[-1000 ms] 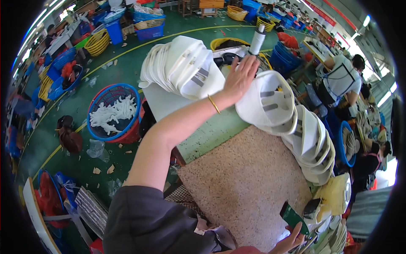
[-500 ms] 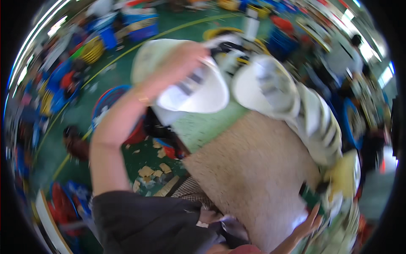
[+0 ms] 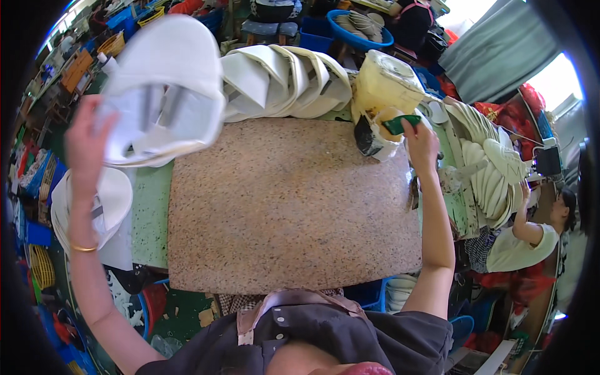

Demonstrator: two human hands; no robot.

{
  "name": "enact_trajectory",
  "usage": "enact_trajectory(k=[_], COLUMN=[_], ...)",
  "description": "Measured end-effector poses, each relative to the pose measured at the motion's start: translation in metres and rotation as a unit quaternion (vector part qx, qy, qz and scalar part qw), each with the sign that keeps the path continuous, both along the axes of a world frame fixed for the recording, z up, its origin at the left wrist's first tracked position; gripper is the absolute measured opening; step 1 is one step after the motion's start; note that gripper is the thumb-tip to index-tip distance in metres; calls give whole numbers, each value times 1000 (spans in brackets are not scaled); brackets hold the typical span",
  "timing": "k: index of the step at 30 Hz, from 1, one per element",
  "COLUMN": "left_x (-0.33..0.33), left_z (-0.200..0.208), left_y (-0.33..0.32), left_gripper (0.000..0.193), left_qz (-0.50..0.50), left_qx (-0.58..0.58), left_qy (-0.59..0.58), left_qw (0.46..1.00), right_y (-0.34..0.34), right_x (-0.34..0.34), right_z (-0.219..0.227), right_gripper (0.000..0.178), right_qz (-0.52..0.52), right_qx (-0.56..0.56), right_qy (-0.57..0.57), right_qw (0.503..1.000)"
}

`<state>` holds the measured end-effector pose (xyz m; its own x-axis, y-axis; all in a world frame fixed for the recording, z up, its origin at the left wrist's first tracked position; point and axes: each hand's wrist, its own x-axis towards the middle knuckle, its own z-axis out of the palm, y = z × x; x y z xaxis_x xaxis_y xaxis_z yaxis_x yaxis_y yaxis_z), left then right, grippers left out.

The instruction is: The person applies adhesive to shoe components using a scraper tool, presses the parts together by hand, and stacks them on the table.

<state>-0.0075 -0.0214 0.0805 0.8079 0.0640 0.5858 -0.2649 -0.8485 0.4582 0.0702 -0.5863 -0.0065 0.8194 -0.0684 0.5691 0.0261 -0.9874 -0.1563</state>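
Observation:
My left hand (image 3: 90, 140), a little smeared by motion, grips the near left edge of a white cap-shaped piece (image 3: 169, 62). The piece is raised at the far left, its hollow side with grey strips facing me. My right hand (image 3: 422, 145) is closed around a green flat spreader (image 3: 400, 124), held at the opening of a cut-open, yellowed plastic jug (image 3: 387, 84) with tan residue inside. Several similar white pieces (image 3: 281, 81) lean in an overlapping row along the far edge. Another nested group of white pieces (image 3: 94, 206) sits at the left.
A speckled brown board (image 3: 294, 206) lies before me on a green tabletop (image 3: 150, 219). To the right, a co-worker (image 3: 525, 244) reaches toward stacked white pieces (image 3: 487, 175). Beyond the table stand a blue basin (image 3: 359, 31) and a stool (image 3: 269, 29).
The view has swung from the left to face the board. My left hand still has a white piece, now at the far left. The spreader has moved to the jug's opening.

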Motion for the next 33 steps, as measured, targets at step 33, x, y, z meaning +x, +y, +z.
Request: enact_trajectory(k=[33], left_x=[79], left_z=[-94], left_y=[-149], left_gripper=[42], left_qz=[-275], left_qx=[-31], left_qy=[189], left_qw=[942], right_y=[208], right_x=[-19], right_z=[-65], right_gripper=[5], right_qz=[438], right_qx=[284], right_qy=[87], right_qw=[849])
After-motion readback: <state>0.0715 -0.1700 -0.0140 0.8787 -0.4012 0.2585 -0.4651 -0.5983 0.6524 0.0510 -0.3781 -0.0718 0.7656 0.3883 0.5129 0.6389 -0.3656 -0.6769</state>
